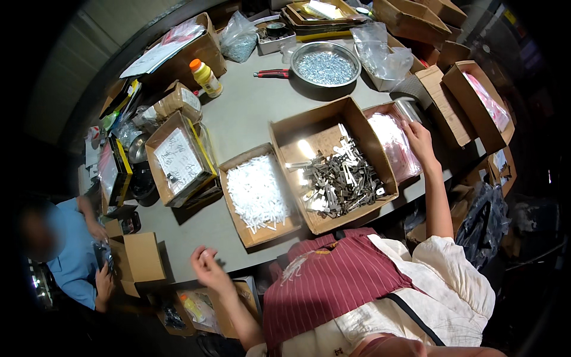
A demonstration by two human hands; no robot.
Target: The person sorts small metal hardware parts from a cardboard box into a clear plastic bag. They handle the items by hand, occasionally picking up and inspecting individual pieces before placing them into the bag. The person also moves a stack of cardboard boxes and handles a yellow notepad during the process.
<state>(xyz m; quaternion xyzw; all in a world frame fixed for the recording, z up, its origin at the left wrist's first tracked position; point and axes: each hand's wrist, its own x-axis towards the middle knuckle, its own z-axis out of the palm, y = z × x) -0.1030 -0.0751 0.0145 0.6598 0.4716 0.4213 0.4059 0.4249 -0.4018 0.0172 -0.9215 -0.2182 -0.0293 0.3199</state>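
Note:
My right hand (420, 143) is at the far end of a box of clear plastic bags (392, 143), its fingers bent onto the bags' edge. My left hand (208, 271) hovers past the table's near edge, fingers loosely curled and apart, with nothing plainly held. Between my hands stands a cardboard box (297, 131) of dark metal clips and white strips (342, 178). Left of it is a shallower box (238, 235) heaped with small white plastic pieces (256, 193).
A pan (326, 64) of small shiny metal parts stands at the back, near a yellow bottle (206, 78). Cartons line the table's left (178, 157) and right sides (476, 104). At the left, a person in blue (71, 250) handles something dark beside an open carton (143, 259).

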